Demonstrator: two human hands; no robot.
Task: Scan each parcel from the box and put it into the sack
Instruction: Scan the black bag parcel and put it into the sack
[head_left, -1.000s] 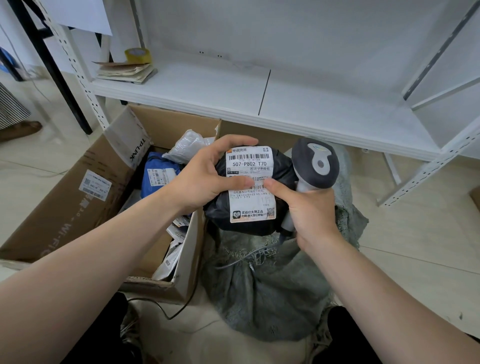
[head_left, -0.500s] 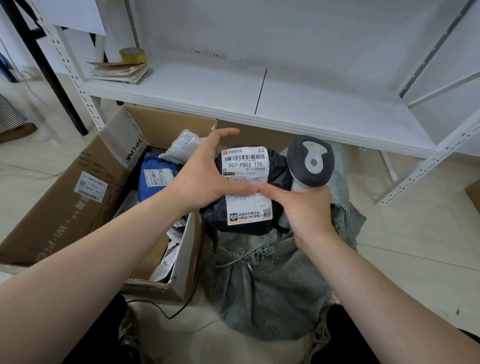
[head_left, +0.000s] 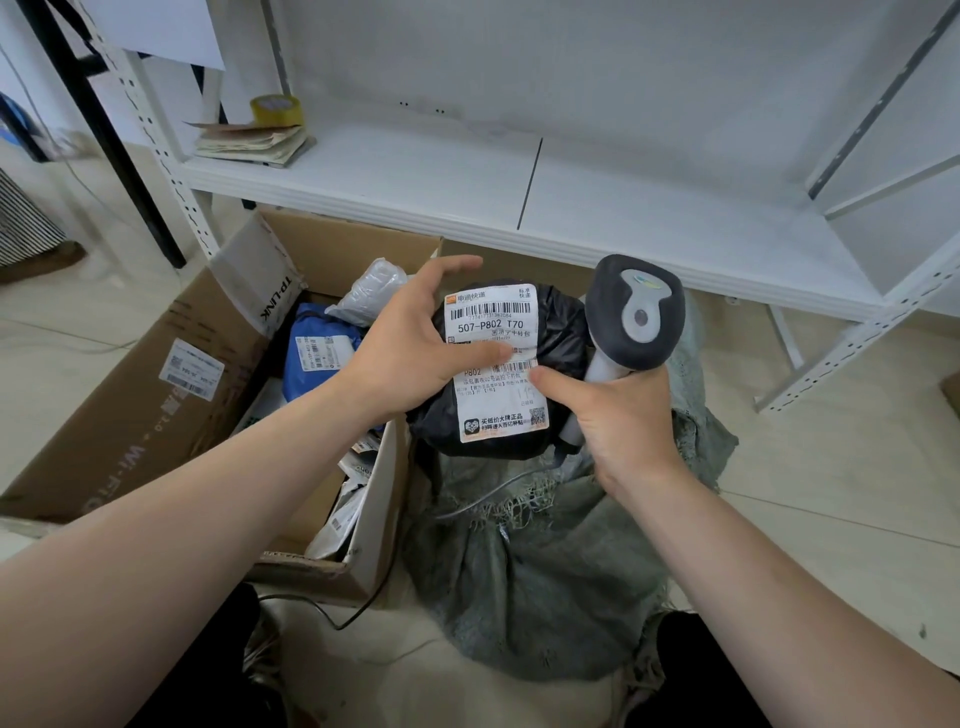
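One black parcel (head_left: 563, 332) is being held just above the mouth of the grey-green sack (head_left: 545, 571), the left hand (head_left: 410, 358) gripping its left side with thumb lying across the white label (head_left: 493, 332), the right hand (head_left: 618, 421) clutching the scanner (head_left: 634, 312) handle while thumbing the label, the open cardboard box (head_left: 156, 405) standing just left.

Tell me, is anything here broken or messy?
Yes. The green sack is worn: its rim is frayed, loose threads hanging just below the black parcel. The other parcels lie jumbled in the cardboard box.
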